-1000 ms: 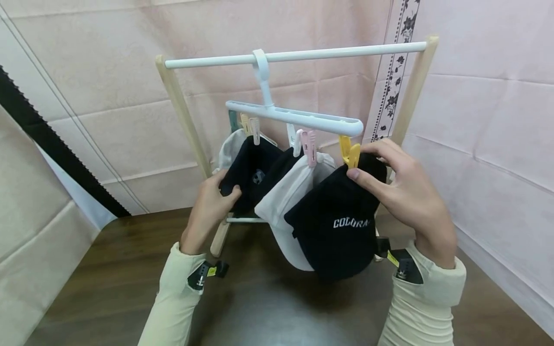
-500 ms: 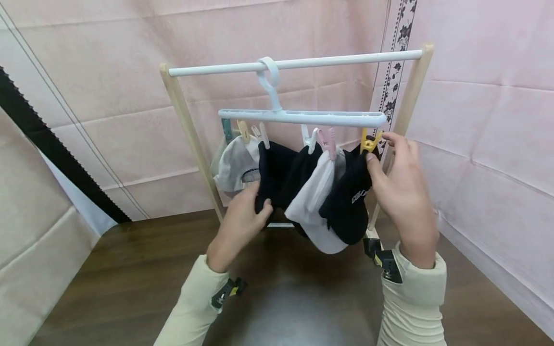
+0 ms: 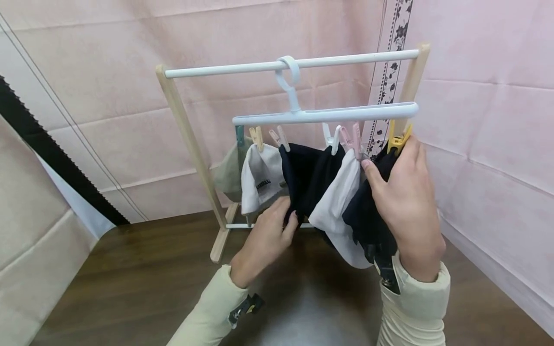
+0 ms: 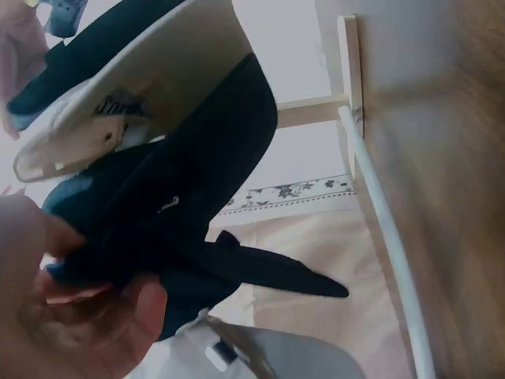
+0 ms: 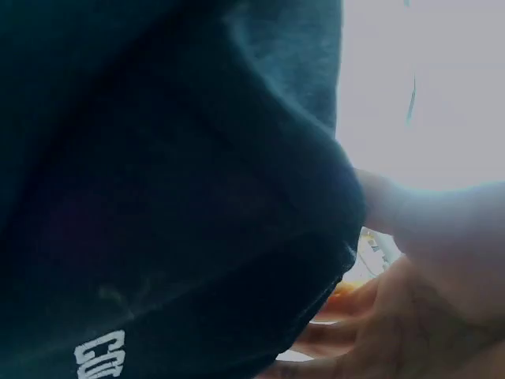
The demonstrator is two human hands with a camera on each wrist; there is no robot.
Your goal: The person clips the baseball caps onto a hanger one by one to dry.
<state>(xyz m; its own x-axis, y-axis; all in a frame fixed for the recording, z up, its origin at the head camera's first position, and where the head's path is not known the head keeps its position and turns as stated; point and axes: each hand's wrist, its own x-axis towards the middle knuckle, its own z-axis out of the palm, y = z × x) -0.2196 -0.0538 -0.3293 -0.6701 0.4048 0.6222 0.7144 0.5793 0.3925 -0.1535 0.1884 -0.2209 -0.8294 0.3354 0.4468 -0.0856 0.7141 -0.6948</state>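
A pale blue clip hanger (image 3: 324,115) carries a row of caps on clothespins. My left hand (image 3: 268,233) pinches the lower edge of the middle black cap (image 3: 305,178); in the left wrist view its thumb and fingers lie about the dark cloth. At the right end, my right hand (image 3: 407,206) holds the black cap (image 3: 368,206) with white lettering, thumb on its near left side, just under the yellow clothespin (image 3: 398,140). The right wrist view shows this cap up close, partly hiding the fingers. Between the two black caps hangs a white cap (image 3: 335,206).
A grey-green cap (image 3: 231,173) and a light grey cap (image 3: 261,175) hang at the left end. The hanger hooks over the white rod (image 3: 233,70) of a wooden-legged rack (image 3: 186,139). The rack stands on a brown table (image 3: 130,283), with pink cloth walls (image 3: 484,158) around it.
The hanger has turned and shifted right with its caps, showing the left-end caps more fully. My left hand moved right with the black cap. My right thumb moved down and left from the yellow clothespin.
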